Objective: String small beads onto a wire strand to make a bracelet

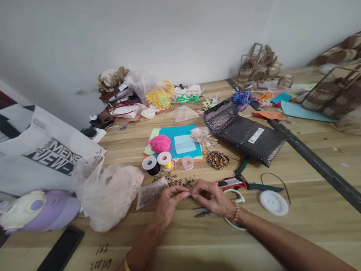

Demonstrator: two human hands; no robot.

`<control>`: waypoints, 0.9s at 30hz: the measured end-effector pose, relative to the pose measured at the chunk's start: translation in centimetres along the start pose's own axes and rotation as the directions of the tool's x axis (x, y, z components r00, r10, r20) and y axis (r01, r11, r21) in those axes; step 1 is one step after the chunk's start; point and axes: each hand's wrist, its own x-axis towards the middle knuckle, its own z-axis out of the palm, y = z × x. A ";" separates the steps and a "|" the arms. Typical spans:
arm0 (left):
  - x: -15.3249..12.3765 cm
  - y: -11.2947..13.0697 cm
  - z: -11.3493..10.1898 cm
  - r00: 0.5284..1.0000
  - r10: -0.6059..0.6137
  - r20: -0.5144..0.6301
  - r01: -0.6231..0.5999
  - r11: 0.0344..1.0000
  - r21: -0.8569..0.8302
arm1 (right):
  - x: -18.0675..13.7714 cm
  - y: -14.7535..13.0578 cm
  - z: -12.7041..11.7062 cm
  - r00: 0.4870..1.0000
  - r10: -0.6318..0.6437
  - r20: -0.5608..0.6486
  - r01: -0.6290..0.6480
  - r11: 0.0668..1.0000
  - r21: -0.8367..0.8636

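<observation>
My left hand and my right hand meet low over the table, fingertips pinched almost together. Something tiny, perhaps a thin strand, sits between them, too small to name. Beside my left fingers lies a clear bag of small beads, with loose dark beads just beyond. Partly under my right hand are white-handled scissors, their blades poking out to the left. A red utility knife and green-handled pliers rest past my right knuckles. A coil of multicoloured beads lies farther back.
Black and yellow thread spools stand near pink yarn on coloured paper. Rightward are a black bubble mailer and a white round spool. A plastic bag, purple bottle and phone occupy the left.
</observation>
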 end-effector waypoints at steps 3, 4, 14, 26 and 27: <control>0.0 0.2 0.1 1.000 0.013 -0.007 -0.013 1.000 0.007 | 0.0 0.1 0.1 1.000 -0.017 -0.006 0.017 1.000 -0.005; -0.1 0.3 0.1 1.000 0.020 -0.011 -0.020 1.000 0.021 | 0.0 0.1 0.1 1.000 -0.021 -0.008 0.021 1.000 -0.005; -0.2 0.7 0.3 0.999 0.052 -0.004 -0.051 0.993 0.110 | 0.0 0.2 0.2 1.000 -0.013 -0.012 0.013 1.000 -0.012; -0.2 0.6 0.3 0.999 0.044 0.018 -0.046 0.992 0.118 | 0.0 0.2 0.1 1.000 0.012 0.004 -0.012 1.000 -0.012; -0.3 0.7 0.4 0.998 0.054 0.013 -0.055 0.990 0.130 | 0.0 0.3 0.1 1.000 0.014 0.006 -0.014 1.000 -0.015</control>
